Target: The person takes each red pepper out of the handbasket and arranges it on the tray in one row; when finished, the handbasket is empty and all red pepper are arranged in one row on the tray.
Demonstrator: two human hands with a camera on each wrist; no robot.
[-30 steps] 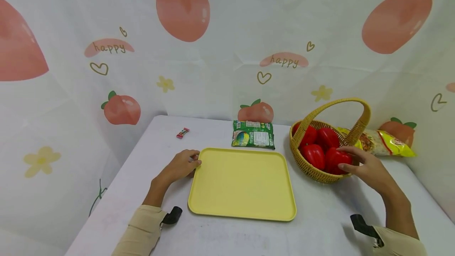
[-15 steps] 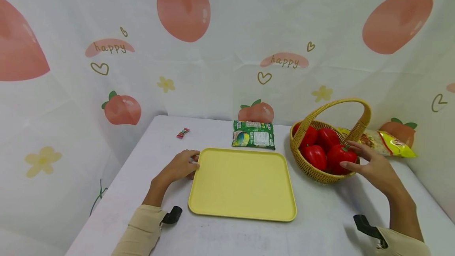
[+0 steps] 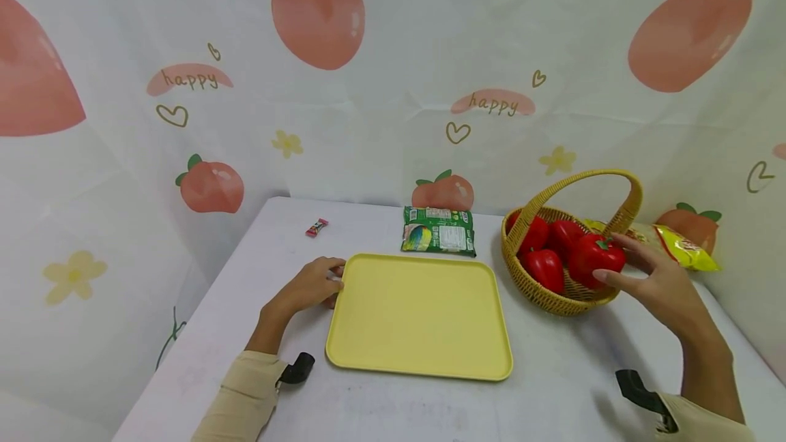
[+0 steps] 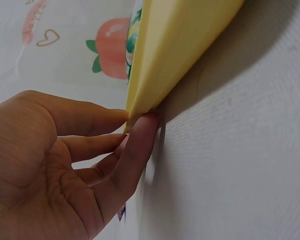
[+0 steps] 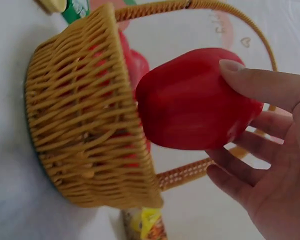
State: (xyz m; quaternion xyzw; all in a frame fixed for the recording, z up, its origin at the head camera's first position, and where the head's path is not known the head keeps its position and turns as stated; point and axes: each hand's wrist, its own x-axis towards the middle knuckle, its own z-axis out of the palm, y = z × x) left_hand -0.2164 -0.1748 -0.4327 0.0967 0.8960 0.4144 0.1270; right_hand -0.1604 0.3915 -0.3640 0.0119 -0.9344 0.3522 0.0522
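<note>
My right hand grips a red bell pepper with a green stem. In the right wrist view, thumb and fingers hold the bell pepper just above the rim of the wicker basket. Several other red bell peppers lie in that basket, whose tall arched handle rises above them. At the tray's left side, my left hand pinches the rim of the yellow tray. The left wrist view shows fingertips on both sides of the tray's edge.
Behind the tray lies a green packet. A small red wrapped candy sits at the back left of the white table. To the right, a yellow bag lies partly behind the basket. A printed cloth hangs behind the table.
My right hand has raised the bell pepper from among the others up to the basket's right rim, moving slightly right. The left hand and tray have stayed in place.
</note>
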